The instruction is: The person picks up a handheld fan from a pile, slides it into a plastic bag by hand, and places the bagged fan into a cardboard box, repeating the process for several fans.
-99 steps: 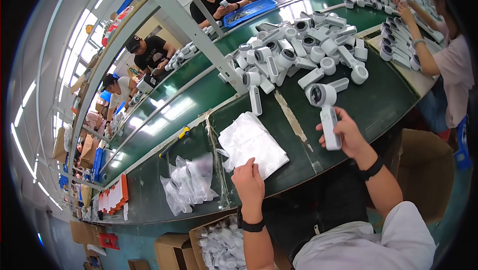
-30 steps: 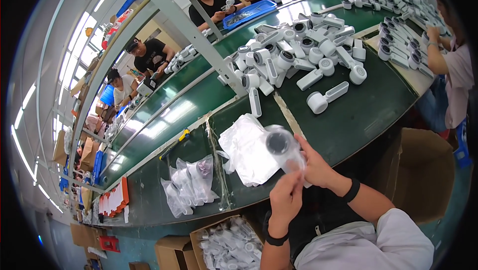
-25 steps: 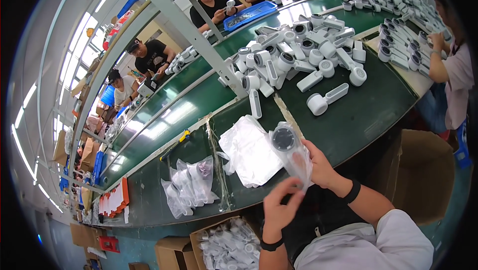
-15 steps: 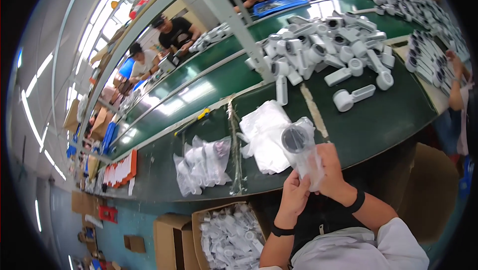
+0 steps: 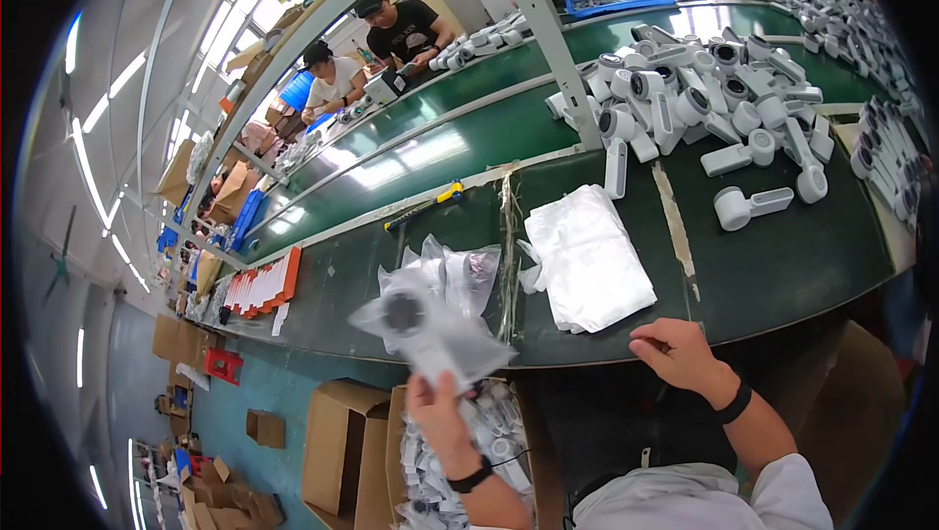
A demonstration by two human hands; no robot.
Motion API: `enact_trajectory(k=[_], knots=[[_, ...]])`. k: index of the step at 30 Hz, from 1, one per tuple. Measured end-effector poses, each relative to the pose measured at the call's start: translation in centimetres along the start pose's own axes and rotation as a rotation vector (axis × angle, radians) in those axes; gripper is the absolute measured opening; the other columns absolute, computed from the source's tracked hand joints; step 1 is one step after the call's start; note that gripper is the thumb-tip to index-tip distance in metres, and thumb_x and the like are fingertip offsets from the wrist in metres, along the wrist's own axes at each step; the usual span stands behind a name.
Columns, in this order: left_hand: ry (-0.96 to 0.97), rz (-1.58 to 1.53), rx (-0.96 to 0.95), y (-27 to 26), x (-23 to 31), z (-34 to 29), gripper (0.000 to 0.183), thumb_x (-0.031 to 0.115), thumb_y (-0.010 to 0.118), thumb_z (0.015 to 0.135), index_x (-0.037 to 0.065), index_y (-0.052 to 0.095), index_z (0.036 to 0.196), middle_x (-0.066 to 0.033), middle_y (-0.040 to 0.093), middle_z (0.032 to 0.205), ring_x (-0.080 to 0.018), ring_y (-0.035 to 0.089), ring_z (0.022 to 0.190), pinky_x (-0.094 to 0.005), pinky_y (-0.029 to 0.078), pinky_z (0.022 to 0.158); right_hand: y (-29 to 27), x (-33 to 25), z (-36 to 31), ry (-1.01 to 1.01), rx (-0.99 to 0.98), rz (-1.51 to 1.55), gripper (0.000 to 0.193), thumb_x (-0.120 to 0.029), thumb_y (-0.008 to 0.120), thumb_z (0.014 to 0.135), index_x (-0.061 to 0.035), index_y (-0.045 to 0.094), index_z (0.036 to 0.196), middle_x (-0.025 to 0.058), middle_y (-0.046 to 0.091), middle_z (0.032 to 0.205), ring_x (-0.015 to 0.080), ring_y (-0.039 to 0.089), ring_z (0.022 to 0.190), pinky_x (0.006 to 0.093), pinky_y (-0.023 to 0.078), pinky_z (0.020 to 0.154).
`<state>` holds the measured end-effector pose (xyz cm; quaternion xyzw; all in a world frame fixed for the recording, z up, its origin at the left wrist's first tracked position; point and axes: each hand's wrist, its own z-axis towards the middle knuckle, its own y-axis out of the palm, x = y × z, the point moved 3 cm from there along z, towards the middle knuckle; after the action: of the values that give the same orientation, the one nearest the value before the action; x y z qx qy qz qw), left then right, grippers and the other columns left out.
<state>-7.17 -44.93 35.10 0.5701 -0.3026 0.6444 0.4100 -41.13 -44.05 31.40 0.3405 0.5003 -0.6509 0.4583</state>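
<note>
My left hand (image 5: 440, 422) grips the handle end of a white round-headed handheld device (image 5: 403, 313) in a clear plastic bag, smeared by motion. This bagged device hangs above the near table edge, in front of several bagged devices (image 5: 469, 276) lying on the dark green table. My right hand (image 5: 683, 359) is apart from it at the table's near edge, its fingers curled in with nothing visible in them. The nearest thing to it is a stack of white plastic bags (image 5: 592, 261). Beyond lies a heap of unbagged white devices (image 5: 699, 90), two of them (image 5: 751, 205) nearer me.
Below the table edge stands a carton (image 5: 548, 476) full of white devices, beside an open carton (image 5: 337, 442). A yellow-and-black tool (image 5: 425, 205) lies near the metal rail. A metal post (image 5: 548, 31) rises at the table's back. Other people sit across the green conveyor (image 5: 411, 154).
My hands have parted. The left has carried the bagged device leftward off the bag stack, toward the other bagged ones; the right has let go of it. The view has shifted left.
</note>
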Motion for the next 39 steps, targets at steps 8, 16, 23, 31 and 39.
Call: enact_trajectory(k=[8, 16, 23, 31, 39], knots=[[-0.014, 0.605, 0.317, -12.7, -3.4, 13.0, 0.039, 0.016, 0.068, 0.086, -0.006, 0.057, 0.116, -0.0106, 0.062, 0.091, -0.0145, 0.06, 0.069, -0.025, 0.046, 0.048, 0.3, 3.2, 0.1, 0.182, 0.098, 0.053, 0.016, -0.014, 0.069, 0.086, 0.0003, 0.07, 0.092, 0.0072, 0.067, 0.072, 0.0098, 0.06, 0.06, 0.0244, 0.047, 0.056], [0.111, 1.019, 0.261, -9.0, -8.7, 16.5, 0.048, 0.025, 0.07, 0.081, -0.007, 0.061, 0.115, -0.0241, 0.063, 0.11, -0.0384, 0.06, 0.105, -0.0421, 0.046, 0.092, 0.0, 3.4, -0.1, 0.155, 0.143, 0.085, 0.013, -0.011, 0.069, 0.087, 0.0014, 0.069, 0.09, 0.0061, 0.067, 0.072, 0.0079, 0.058, 0.06, 0.0231, 0.046, 0.055], [0.413, 1.096, 0.22, -5.2, -4.1, 16.7, 0.058, 0.043, 0.071, 0.08, 0.003, 0.061, 0.12, -0.0231, 0.044, 0.137, -0.0434, 0.038, 0.129, -0.0571, 0.036, 0.101, 0.4, 3.4, -0.1, 0.125, 0.144, 0.073, 0.012, -0.01, 0.069, 0.086, 0.0012, 0.069, 0.089, 0.0068, 0.067, 0.072, 0.0087, 0.059, 0.059, 0.0235, 0.046, 0.054], [-0.047, 1.642, -0.192, 5.8, -1.8, 12.8, 0.087, 0.073, 0.062, 0.071, 0.011, 0.054, 0.132, -0.0215, 0.031, 0.148, -0.0512, 0.018, 0.139, -0.0815, 0.017, 0.096, 0.4, 3.4, 0.0, 0.067, 0.2, -0.004, 0.01, -0.008, 0.069, 0.084, 0.0014, 0.068, 0.086, 0.0072, 0.065, 0.07, 0.0095, 0.058, 0.055, 0.0237, 0.045, 0.052], [-0.336, 1.581, -0.329, 4.2, -3.1, 14.5, 0.096, 0.076, 0.061, 0.068, 0.017, 0.046, 0.141, -0.0161, 0.036, 0.149, -0.048, 0.025, 0.138, -0.0806, 0.017, 0.098, 0.5, 3.2, -0.1, 0.053, 0.198, 0.03, 0.008, -0.007, 0.068, 0.085, 0.0015, 0.067, 0.085, 0.0052, 0.063, 0.067, 0.0076, 0.054, 0.056, 0.0236, 0.041, 0.051]])
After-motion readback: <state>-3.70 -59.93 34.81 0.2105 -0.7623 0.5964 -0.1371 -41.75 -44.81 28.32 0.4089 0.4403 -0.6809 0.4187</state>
